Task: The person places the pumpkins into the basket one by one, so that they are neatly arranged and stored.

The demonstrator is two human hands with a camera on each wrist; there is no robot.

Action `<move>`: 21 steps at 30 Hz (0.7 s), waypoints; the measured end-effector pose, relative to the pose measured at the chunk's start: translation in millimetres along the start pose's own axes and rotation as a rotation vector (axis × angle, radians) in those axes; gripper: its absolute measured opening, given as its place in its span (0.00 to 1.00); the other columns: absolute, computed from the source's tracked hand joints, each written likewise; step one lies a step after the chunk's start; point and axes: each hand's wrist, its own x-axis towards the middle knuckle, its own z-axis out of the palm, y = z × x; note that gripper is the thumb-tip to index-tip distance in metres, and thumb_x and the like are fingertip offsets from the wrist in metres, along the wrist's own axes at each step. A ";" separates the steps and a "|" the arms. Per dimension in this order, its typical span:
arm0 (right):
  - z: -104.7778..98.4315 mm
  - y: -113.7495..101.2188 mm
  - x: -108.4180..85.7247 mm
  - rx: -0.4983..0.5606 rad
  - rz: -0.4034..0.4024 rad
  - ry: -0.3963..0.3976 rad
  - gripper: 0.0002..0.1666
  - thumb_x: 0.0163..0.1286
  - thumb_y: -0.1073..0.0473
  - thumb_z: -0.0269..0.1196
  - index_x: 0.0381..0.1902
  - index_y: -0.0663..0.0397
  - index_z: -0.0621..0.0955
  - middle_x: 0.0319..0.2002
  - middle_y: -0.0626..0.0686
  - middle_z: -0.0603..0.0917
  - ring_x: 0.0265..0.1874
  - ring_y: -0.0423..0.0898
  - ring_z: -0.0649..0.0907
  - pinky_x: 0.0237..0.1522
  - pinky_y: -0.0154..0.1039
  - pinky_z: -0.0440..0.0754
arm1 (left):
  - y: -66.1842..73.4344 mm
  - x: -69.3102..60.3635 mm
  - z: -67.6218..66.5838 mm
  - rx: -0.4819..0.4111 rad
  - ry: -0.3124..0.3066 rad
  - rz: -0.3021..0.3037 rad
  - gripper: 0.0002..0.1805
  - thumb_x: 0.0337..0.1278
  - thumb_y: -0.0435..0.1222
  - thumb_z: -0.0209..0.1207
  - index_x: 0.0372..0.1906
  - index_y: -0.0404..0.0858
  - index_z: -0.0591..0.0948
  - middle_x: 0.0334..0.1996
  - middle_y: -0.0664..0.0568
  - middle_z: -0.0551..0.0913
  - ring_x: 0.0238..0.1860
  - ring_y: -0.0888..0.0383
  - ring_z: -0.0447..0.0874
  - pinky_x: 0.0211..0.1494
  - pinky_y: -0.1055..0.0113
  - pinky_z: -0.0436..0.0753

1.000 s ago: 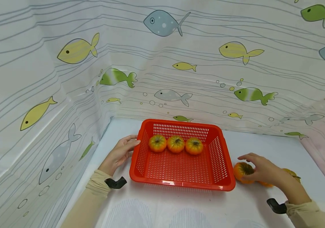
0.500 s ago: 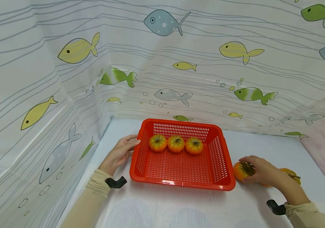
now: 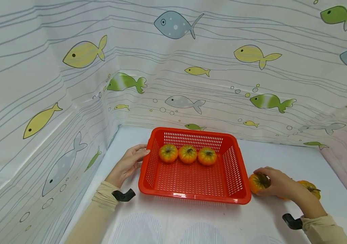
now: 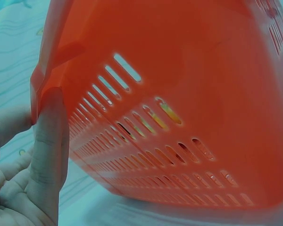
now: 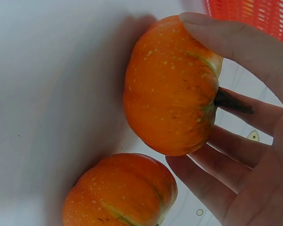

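Note:
A red plastic basket (image 3: 188, 196) with slotted walls stands on the table; three small orange pumpkins (image 3: 187, 154) sit in a row along its back half. On the basket's left side, my left hand (image 3: 128, 164) grips the rim, thumb and fingers on either side of it in the left wrist view. Right of the basket, my right hand (image 3: 280, 183) holds another orange pumpkin (image 5: 172, 89) between thumb and fingers, its dark stem toward the palm. Below it in the right wrist view lies a further pumpkin (image 5: 122, 190), mostly hidden behind the hand in the head view.
One more orange-yellow pumpkin (image 3: 309, 188) lies beyond the right wrist, partly covered by the forearm. White fish-printed sheeting (image 3: 173, 88) rises behind and at both sides of the pale table (image 3: 210, 222).
My right hand has closed in around the pumpkin beside the basket, its fingers coming down over the top. The pumpkin has shifted very slightly left. My left hand and the basket stay put.

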 end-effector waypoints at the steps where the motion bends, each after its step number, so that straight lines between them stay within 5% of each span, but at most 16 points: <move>1: 0.1 0.0 0.2 0.003 0.002 0.000 0.41 0.50 0.49 0.82 0.59 0.58 0.80 0.53 0.57 0.85 0.52 0.55 0.82 0.54 0.60 0.87 | 0.1 0.1 0.0 -0.001 0.000 0.000 0.26 0.76 0.36 0.58 0.70 0.31 0.66 0.46 0.56 0.87 0.41 0.62 0.90 0.43 0.67 0.91; 21: -21.3 -6.3 -0.7 -0.004 -0.021 0.094 0.42 0.52 0.46 0.82 0.60 0.57 0.80 0.54 0.58 0.84 0.54 0.59 0.81 0.53 0.61 0.87 | 0.3 0.1 -0.2 0.011 -0.002 0.005 0.27 0.76 0.36 0.58 0.71 0.30 0.65 0.46 0.56 0.87 0.41 0.62 0.90 0.44 0.67 0.91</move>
